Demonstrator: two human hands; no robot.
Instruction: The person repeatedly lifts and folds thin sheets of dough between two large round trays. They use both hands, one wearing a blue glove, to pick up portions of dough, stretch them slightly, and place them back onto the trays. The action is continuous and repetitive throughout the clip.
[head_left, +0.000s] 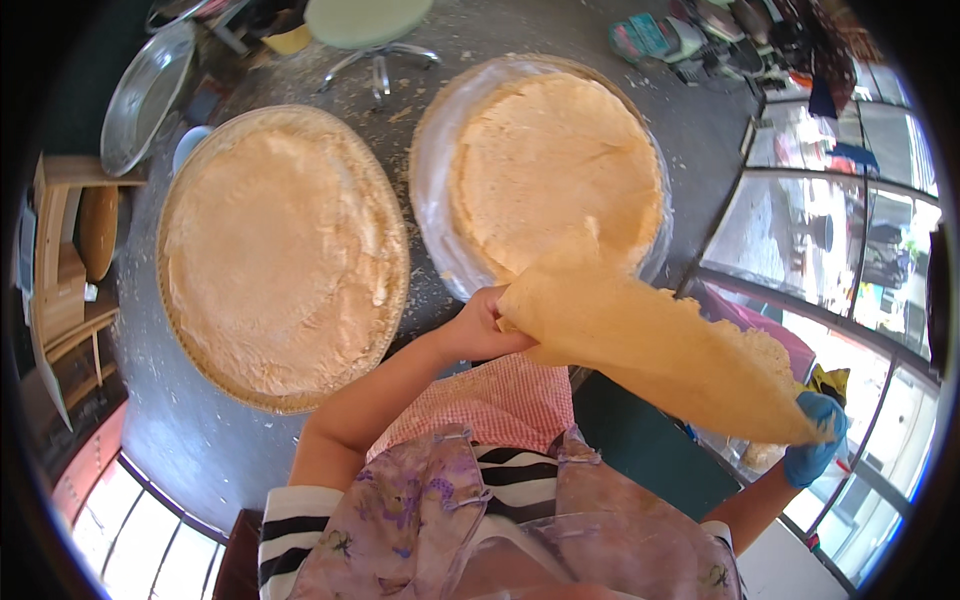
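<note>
A large thin flatbread sheet (645, 349), tan with a ragged far edge, is stretched between my two hands. My bare left hand (486, 326) grips its left end, just in front of the right-hand stack. My right hand (817, 436), in a blue glove, holds the other end far out to the right. Beyond the sheet, a round stack of similar flatbreads (559, 165) rests on clear plastic sheeting (435, 202) over a round tray. On the left, a second round stack (255, 247) lies in a round woven tray (174, 337).
A pale green round stool (367, 19) with metal legs stands beyond the trays. At far left are a metal basin (146, 97) and a wooden cabinet (56, 255). Shoes (720, 37) pile up at the far right, near glass panes (780, 232). Crumbs dot the grey floor (172, 420).
</note>
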